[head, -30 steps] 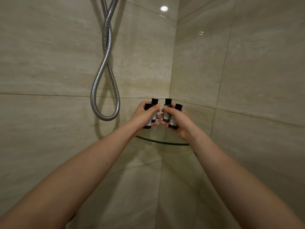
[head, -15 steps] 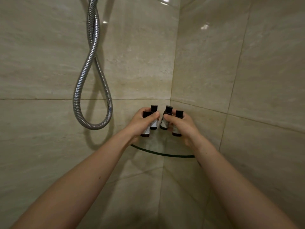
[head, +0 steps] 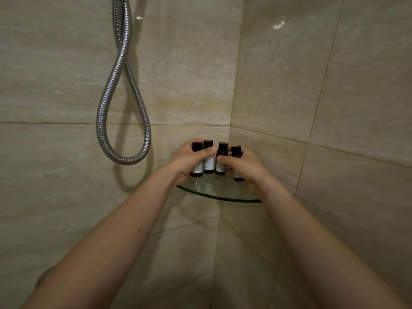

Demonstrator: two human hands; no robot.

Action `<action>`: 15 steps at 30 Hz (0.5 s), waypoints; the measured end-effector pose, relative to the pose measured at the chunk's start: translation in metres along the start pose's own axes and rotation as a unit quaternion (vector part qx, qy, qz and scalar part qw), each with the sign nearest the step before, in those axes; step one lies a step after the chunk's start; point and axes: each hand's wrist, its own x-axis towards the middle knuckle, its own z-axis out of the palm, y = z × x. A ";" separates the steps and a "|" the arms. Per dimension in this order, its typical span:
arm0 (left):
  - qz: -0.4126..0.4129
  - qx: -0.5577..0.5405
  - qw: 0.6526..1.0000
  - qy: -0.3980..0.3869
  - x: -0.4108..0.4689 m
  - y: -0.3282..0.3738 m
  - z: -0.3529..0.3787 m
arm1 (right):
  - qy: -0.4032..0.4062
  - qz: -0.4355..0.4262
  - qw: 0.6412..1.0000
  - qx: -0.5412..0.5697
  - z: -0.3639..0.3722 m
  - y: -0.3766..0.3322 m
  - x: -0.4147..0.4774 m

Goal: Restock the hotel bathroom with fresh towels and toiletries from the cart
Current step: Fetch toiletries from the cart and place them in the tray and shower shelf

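I see a beige tiled shower corner (head: 231, 85), with the hose (head: 101, 112) looping at ten o'clock. My left hand (head: 187, 160) has its grip around the left pair of bottles (head: 209, 166). My right hand (head: 247, 166) has its grip around the right pair of bottles (head: 221, 152). All stand upright, with the glass shelf (head: 214, 195) at their six o'clock.

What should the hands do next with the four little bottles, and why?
The left hand and right hand each grip two upright bottles whose bases seem to sit on the glass corner shelf, so probably loosen both grips gently and let go, watching none tips.
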 end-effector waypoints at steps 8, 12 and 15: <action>0.021 0.032 0.999 -0.016 -0.006 0.005 0.001 | 0.010 0.014 0.999 -0.036 -0.002 -0.003 -0.003; 0.015 0.037 0.999 0.001 -0.005 0.003 0.001 | 0.012 0.015 0.998 -0.052 -0.002 -0.003 -0.003; 0.018 0.025 0.999 0.010 -0.006 0.002 0.001 | 0.013 0.017 0.998 -0.054 -0.002 -0.003 -0.003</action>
